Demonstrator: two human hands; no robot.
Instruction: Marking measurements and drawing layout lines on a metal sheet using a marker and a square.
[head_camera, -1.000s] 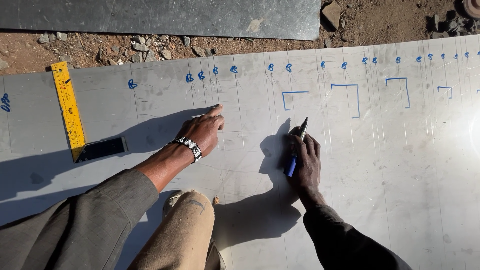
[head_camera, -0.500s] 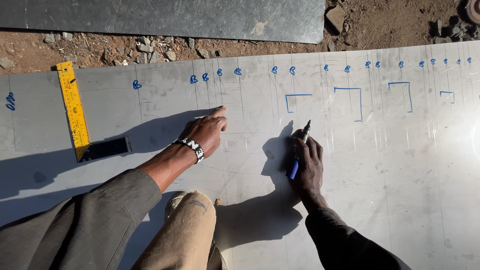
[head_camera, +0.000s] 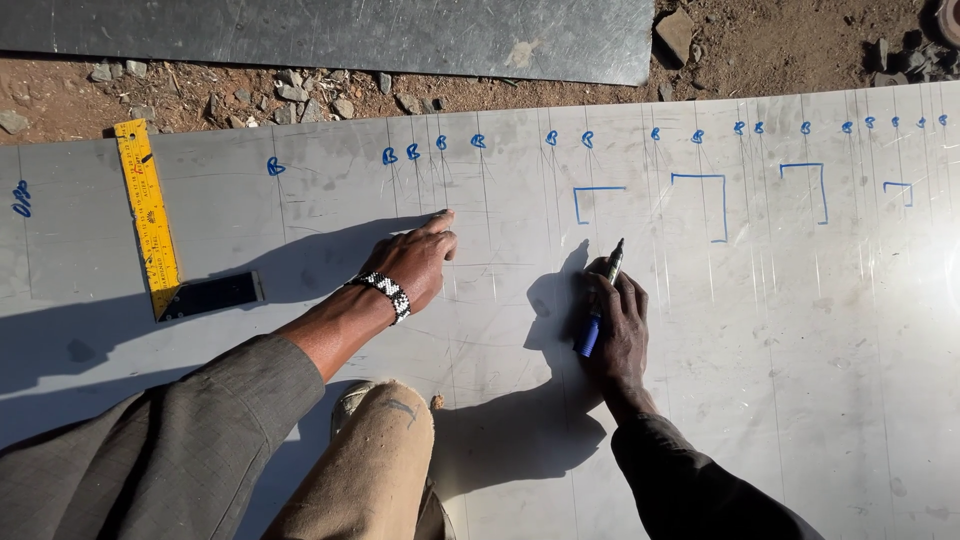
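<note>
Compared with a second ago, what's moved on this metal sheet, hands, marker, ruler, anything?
Very little. The right hand has eased slightly right and up with the blue marker, same grip, tip raised toward the nearest blue bracket mark. The left hand still rests flat on the metal sheet. The yellow square ruler lies unmoved; its small shift looks like camera motion.

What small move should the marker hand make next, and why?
Probably lower the blue marker so its tip meets the metal sheet. The right hand holds it tip-up just below the leftmost blue bracket, while the left hand presses the sheet flat.
</note>
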